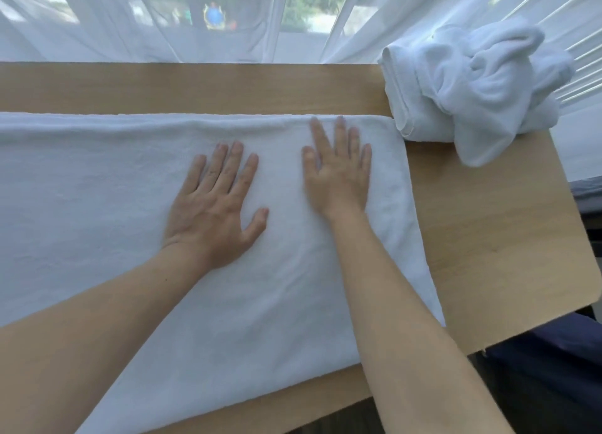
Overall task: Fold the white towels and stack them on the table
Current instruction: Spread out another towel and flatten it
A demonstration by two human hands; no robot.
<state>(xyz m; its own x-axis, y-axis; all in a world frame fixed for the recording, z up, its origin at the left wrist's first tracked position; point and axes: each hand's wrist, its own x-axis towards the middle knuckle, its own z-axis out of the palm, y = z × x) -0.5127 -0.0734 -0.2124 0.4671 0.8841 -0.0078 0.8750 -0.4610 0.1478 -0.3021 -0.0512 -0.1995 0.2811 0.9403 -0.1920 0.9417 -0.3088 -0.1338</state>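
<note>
Wooden table (495, 225), light finish, rounded right corners; far edge meets sheer white curtains (163, 19) over a window. Bare wood shows as a strip along the far side, a broad area on the right, and a narrow wedge at the near edge. White towel (97, 205) — spread flat across the table, running off the left of view; its far edge is straight and doubled, its right edge ends just short of the bare right area. Heap of unfolded white towels (472, 81) at the far right corner, touching the flat towel's far right corner. Left hand (211, 205) — fingers straight and spread, palm down on the towel's middle. Right hand (338, 176), flat likewise, just beside it, fingertips at the far edge.
</note>
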